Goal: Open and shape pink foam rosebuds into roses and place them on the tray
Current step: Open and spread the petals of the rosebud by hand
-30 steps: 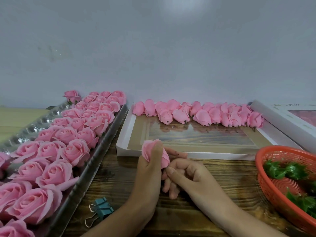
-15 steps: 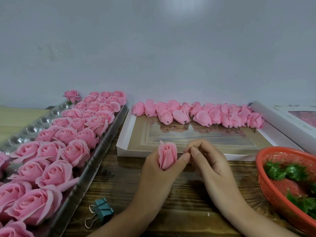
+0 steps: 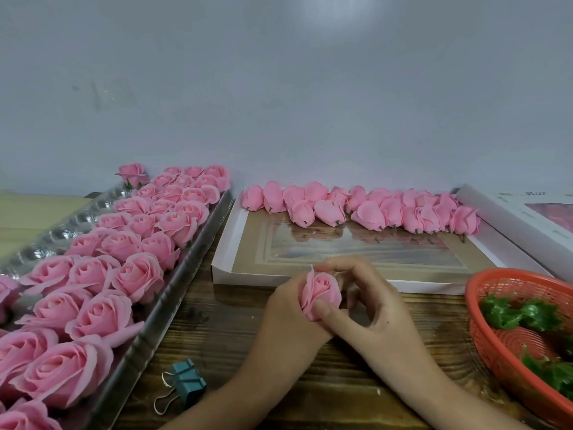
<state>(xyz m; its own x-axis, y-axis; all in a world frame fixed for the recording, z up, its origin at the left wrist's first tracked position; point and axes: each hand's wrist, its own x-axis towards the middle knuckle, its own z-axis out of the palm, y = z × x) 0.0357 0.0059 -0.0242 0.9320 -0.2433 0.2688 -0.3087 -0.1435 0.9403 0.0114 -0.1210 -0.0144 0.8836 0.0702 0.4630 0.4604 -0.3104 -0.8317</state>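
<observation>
A pink foam rosebud (image 3: pixel 321 294) is held upright above the wooden table, partly opened at the top. My left hand (image 3: pixel 286 318) grips it from the left and below. My right hand (image 3: pixel 369 308) curls round it from the right, thumb on its lower front and a fingertip pinching a petal edge at the top. A silver tray (image 3: pixel 173 293) at the left holds several opened pink roses (image 3: pixel 136 276). A row of several closed rosebuds (image 3: pixel 369 212) lies along the far side of a white box lid (image 3: pixel 226 256).
An orange plastic basket (image 3: pixel 496 346) with green leaf pieces sits at the right edge. A teal binder clip (image 3: pixel 186 383) lies on the table near my left forearm. A white box (image 3: pixel 514 218) stands at the far right. A grey wall rises behind.
The bud has turned so its top faces the camera. My right hand has moved in from beside the bud and now pinches its petals; both hands have shifted slightly right.
</observation>
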